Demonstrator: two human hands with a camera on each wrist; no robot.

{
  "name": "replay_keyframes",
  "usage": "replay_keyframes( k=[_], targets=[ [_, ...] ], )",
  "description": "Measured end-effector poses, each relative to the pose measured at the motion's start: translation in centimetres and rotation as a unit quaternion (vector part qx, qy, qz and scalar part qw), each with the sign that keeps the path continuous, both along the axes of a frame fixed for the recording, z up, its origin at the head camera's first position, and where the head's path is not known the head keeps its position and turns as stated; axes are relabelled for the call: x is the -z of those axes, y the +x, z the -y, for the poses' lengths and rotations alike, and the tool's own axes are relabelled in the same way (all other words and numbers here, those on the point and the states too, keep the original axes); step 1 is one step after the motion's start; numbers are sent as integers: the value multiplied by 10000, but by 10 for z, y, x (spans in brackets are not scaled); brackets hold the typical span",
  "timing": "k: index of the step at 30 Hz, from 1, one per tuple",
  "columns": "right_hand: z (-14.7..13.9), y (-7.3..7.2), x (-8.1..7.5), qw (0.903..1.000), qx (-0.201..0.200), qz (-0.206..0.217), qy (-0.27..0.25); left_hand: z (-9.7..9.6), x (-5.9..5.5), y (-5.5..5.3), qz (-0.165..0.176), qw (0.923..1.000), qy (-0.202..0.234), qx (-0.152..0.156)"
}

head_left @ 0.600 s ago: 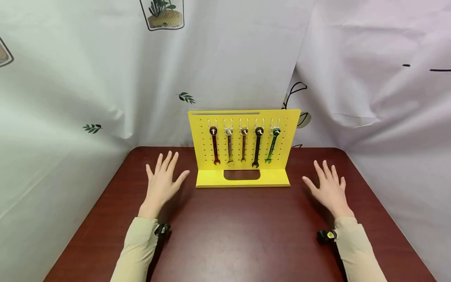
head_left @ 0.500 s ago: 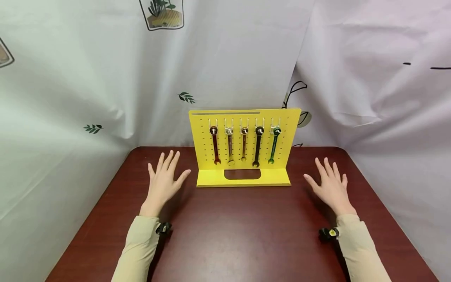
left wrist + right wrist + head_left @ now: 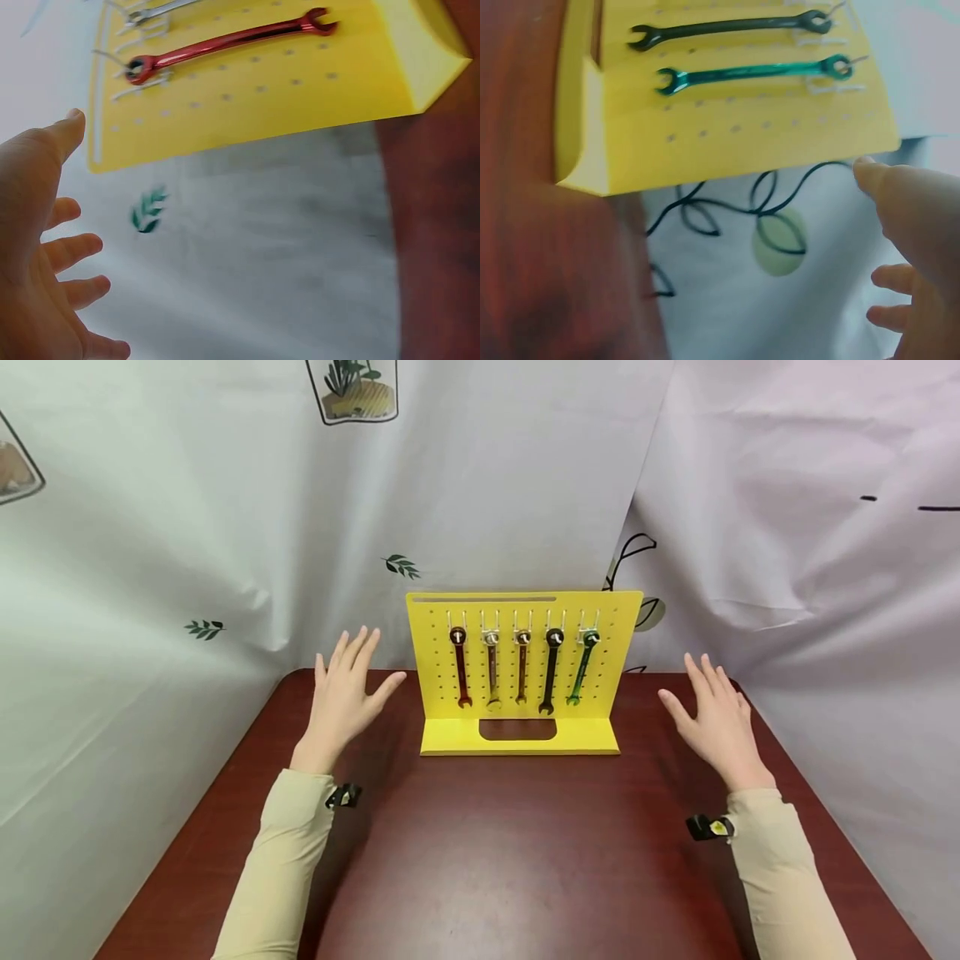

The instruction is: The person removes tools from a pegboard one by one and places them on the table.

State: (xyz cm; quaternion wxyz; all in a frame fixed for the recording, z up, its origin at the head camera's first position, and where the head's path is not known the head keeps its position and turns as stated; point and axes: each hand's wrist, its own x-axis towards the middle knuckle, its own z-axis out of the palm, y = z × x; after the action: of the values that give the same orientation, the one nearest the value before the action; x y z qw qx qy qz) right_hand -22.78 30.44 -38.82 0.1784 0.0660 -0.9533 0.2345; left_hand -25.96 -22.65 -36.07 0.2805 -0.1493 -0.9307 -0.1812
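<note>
Both hands are held out over the table with fingers spread, and neither holds anything. My left hand [image 3: 341, 706] is left of a yellow pegboard stand [image 3: 517, 737]; its nearest tool is a red wrench [image 3: 232, 43]. On the other side, my right hand [image 3: 716, 727] is apart from the board, nearest the green wrench [image 3: 754, 73]. From left to right on hooks hang the red wrench, a silver wrench [image 3: 492, 668], a copper-toned wrench [image 3: 522, 668], a black wrench [image 3: 551, 670] and the green one. Each hangs ring end up, open end down.
The dark red-brown table [image 3: 510, 852] carries the pegboard near its back edge. A whitish curtain [image 3: 517, 477] printed with plants hangs behind and along both sides. Black wrist cameras sit on both sleeves.
Both hands have risen off the table area and moved slightly forward, fingers still spread. The green wrench swings a little on its hook. The other wrenches hang as before.
</note>
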Motion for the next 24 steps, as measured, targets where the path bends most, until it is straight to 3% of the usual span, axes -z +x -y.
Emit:
replay_keyframes(
  k=[7,11,17,24],
  targets=[
    [12,-3,-19,9991,-247,-214,-274,-11,-23,-13,-243,9994,9,238],
    [21,-6,-23,9976,-436,-28,-531,-19,-25,-20,-183,9991,-82,365],
    [36,-13,-22,9945,-562,227,-851,-28,-33,-34,-362,9979,-102,533],
    [52,-24,-20,9810,-707,688,-1667,-39,-47,-49,-536,9948,-349,792]
  ],
)
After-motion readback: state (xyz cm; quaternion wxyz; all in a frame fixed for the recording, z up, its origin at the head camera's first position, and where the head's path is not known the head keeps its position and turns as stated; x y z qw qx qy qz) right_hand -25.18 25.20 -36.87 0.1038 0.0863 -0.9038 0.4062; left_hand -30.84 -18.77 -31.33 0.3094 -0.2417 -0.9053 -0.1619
